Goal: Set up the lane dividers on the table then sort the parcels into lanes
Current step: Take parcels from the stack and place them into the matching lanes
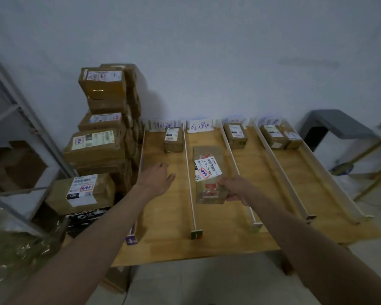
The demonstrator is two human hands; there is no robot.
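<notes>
Both forearms reach forward from the bottom edge, over the near side of the wooden table [163,245]. At the end of the right one, the right hand [235,189] grasps the near end of a long brown parcel [209,172]: the fingers wrap its near right corner, and the parcel lies lengthwise in the second lane from the left, its white label facing up. I cannot tell if it rests fully on the wood or is a little lifted. The left hand [161,178] is empty, palm down with fingers loosely spread, above the first lane and not touching anything that I can see.

On each side of the held parcel stands a thin white divider [189,183], and two more dividers run further right, so four lanes are made. At the far end of the lanes stand paper signs [199,126] with handwriting. One small box [173,139] sits in the first lane, one in the third [235,135], and two side by side in the fourth [280,136].

To the left of the table, a tall stack of unsorted parcels [99,133] leans a little.

I judge that the dividers are light and only stand on the table, so a crooked push could knock one sideways. The stack could also slide if a lower box is pulled out first.
</notes>
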